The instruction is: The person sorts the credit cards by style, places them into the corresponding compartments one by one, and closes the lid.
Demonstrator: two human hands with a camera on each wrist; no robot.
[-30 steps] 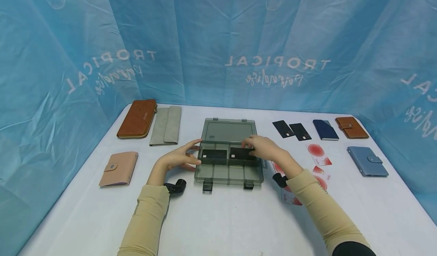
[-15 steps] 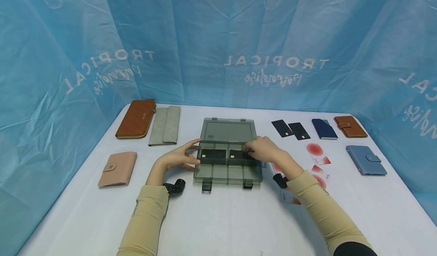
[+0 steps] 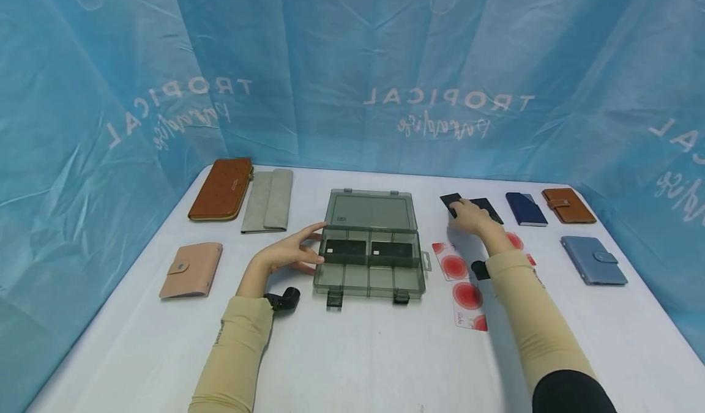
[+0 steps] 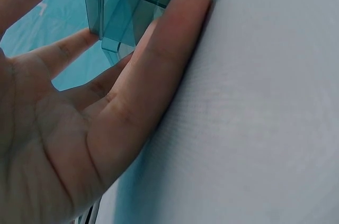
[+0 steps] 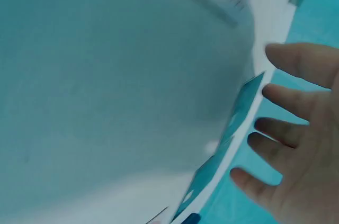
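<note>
**Head view: white table inside a blue fabric enclosure**

Head view shows a white table closed in on three sides by blue sheeting printed with "TROPICAL paradise" in mirror writing. At centre stands a smoky clear organiser box, lid laid open and flat behind it, with two black cards in its rear compartments. The left hand rests against the box's left wall, fingers straight and relaxed, gripping nothing; the left wrist view confirms fingertips against the plastic corner. The right hand reaches to the far right, spread loosely over two dark cards on the table; whether it touches or pinches one cannot be told. The right wrist view, blurred, shows extended fingers. Red-and-white cards lie just beside the box's right edge. On the left: a brown long wallet, a grey folded wallet, a pink snap wallet. On the right: a navy card holder, a tan wallet, a blue wallet.
</note>
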